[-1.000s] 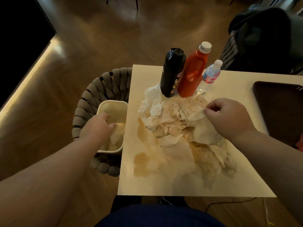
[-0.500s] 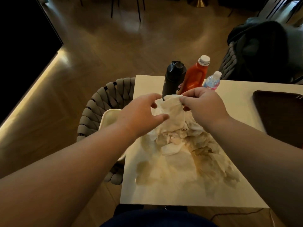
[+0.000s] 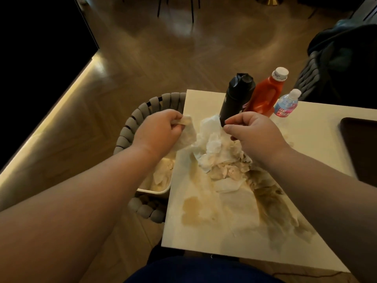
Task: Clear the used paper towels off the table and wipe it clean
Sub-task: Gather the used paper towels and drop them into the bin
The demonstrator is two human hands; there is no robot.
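Stained table (image 3: pixel 318 129); left hand (image 3: pixel 161 129) grips a towel (image 3: pixel 188 132) at its left edge, right hand (image 3: pixel 255 135) pinched, hold unclear. Risk: soggy towel tears, missing bin (image 3: pixel 155 192).

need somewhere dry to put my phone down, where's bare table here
Best: the bare strip of table between the small water bottle and the dark tray. A smaller patch sits at the far-left corner, left of the black bottle. The middle is crowded with paper towels, and a brown puddle wets the near-left.
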